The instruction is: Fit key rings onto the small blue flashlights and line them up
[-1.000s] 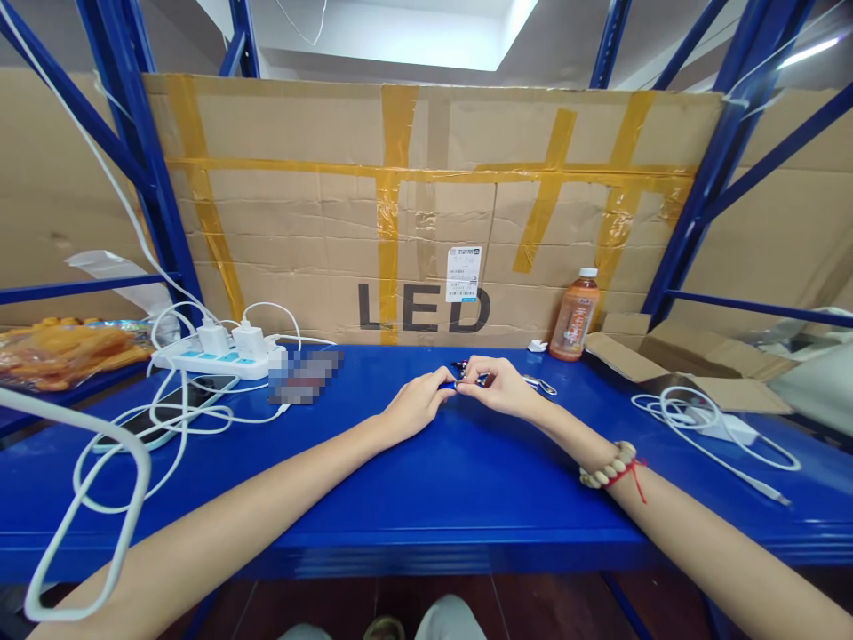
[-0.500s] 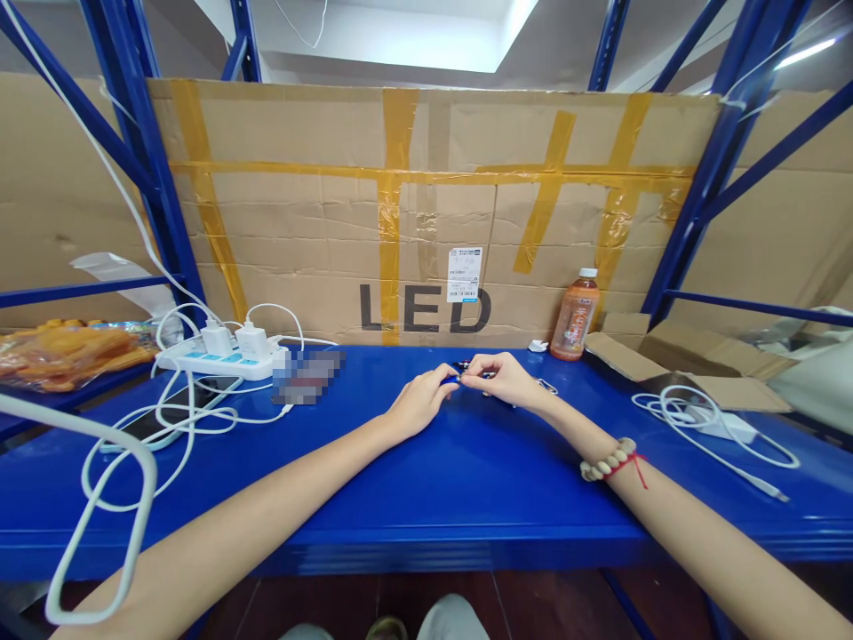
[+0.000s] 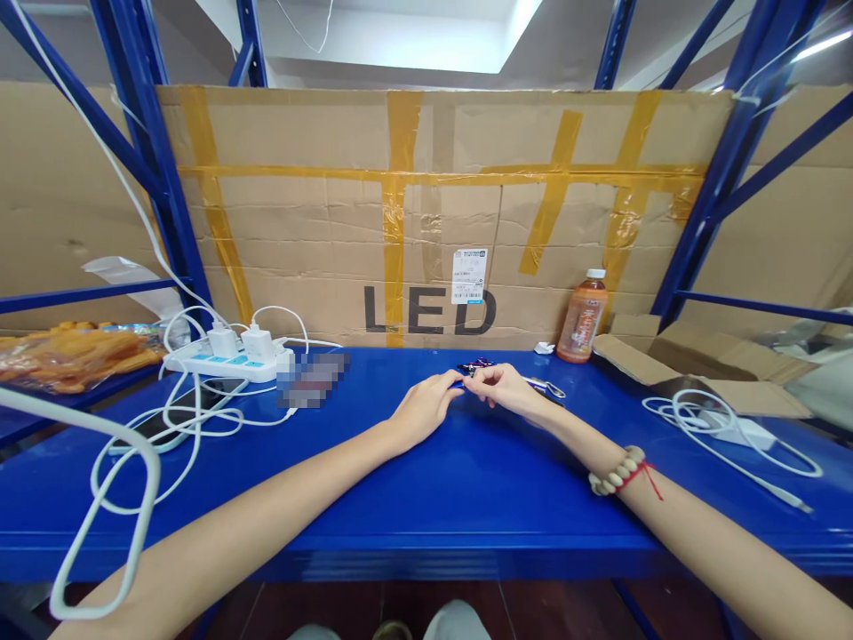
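Observation:
My left hand (image 3: 426, 407) rests on the blue tabletop with its fingers closed around a small blue piece (image 3: 458, 385), of which only a sliver shows at the fingertips. My right hand (image 3: 503, 388) meets it there, thumb and forefinger pinched together; whatever they grip is too small to make out. Just behind the right hand lies a dark, shiny purplish item (image 3: 474, 365), partly covered by the fingers. A silver metal loop-shaped piece (image 3: 547, 388) sticks out on the wrist side of that hand.
On the left are a white power strip (image 3: 230, 363) with chargers, tangled white cables, and a phone (image 3: 183, 413). An orange drink bottle (image 3: 581, 318), an open cardboard box (image 3: 706, 356) and a coiled charger cable (image 3: 733, 431) stand right. A large cardboard panel (image 3: 320, 222) closes the back.
My right hand's fingers have shifted slightly, and more of the purplish item and silver loop shows behind it. The hands stay together. The whole view has moved a little.

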### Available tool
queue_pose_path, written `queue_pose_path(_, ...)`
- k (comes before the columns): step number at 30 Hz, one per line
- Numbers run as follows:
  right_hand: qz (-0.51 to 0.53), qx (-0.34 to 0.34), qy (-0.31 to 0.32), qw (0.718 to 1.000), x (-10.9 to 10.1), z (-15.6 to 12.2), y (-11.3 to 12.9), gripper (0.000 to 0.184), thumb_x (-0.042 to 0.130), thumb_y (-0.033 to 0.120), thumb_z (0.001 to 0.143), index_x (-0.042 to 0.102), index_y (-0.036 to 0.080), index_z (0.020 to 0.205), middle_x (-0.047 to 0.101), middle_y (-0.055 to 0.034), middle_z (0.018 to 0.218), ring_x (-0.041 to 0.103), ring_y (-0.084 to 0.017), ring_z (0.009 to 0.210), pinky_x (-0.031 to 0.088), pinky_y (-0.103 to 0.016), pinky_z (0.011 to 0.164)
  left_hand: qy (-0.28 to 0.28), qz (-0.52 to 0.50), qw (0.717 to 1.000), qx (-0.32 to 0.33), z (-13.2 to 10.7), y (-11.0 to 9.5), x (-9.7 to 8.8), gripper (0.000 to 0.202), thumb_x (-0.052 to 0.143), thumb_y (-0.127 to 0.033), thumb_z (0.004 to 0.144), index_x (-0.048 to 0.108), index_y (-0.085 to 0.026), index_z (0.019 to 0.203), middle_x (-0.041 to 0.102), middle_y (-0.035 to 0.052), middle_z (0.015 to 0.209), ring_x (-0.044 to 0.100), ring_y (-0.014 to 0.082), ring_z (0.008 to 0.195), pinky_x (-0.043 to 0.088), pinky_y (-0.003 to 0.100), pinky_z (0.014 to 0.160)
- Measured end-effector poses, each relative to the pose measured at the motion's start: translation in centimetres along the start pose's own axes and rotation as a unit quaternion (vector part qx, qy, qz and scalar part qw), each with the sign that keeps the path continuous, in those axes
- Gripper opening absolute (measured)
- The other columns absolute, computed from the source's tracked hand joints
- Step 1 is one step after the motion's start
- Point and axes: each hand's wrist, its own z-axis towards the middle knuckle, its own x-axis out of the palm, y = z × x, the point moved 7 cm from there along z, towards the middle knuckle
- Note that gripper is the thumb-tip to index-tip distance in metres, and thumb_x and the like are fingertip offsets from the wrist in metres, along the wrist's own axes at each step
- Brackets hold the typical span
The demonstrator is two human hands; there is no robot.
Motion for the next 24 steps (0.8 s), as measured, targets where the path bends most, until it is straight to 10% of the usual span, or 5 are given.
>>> queue_pose_path(7,-0.058,-0.112,-0.099,0.987,-1.7,0.2,1.9,0.036,0.067,0.049,0.059,0.063,0.015,0.071,0.055,0.0001,0.062,0.043,-0.007,0.047,0.036,-0.022,0.044,-0.016,-0.068,0.997,-0.033,0.6,1.0,0.0,0.021,0.031,-0.025,0.088,0.052,-0.022,0.091,0.056,-0.0027,0.07,0.053,0.0117,0.065,0.04,0.022,0.065)
queue_pose_path(24,-0.089,-0.26,0.0,0.962,-1.4,-0.5,2.8,0.022,0.068,0.036,0.065,0.065,0.016,0.058,0.053,-0.0026,0.069,0.051,-0.011,0.063,0.041,-0.025,0.055,0.088,-0.112,0.99,-0.002,0.2,0.8,1.4,0.015,0.029,-0.029,0.088,0.04,-0.02,0.083,0.053,-0.004,0.069,0.052,0.0104,0.065,0.038,0.021,0.066)
